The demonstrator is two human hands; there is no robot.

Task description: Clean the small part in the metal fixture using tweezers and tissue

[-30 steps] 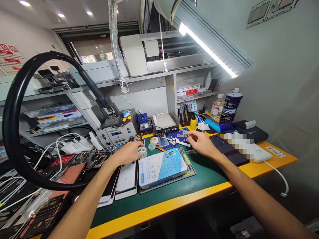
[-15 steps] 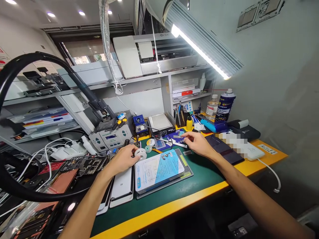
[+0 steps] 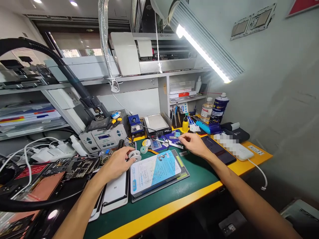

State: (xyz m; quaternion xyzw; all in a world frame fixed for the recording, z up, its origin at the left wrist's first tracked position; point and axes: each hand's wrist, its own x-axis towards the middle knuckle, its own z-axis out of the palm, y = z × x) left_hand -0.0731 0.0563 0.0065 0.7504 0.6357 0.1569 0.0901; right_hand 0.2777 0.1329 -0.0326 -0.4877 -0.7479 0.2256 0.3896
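Note:
My left hand is closed on a small white spool, with fingertips at its rim, just above the back left corner of a flat white-and-blue box. My right hand is held in a pinch behind the box's right back corner. Whatever lies between its fingertips, if anything, is too small to make out. Close by these fingertips are a small light-blue piece and a slim white stick-like tool. The box rests on a grey perforated mat.
White tablet-like devices lie left of the box, beside phone boards. A grey control unit and blue station stand behind. To the right are a dark panel, white power strip and spray can. A lamp hangs overhead.
The view has turned slightly, shifting the bench leftward in the picture. My left hand keeps hold of the spool, and my right hand stays pinched near the same spot.

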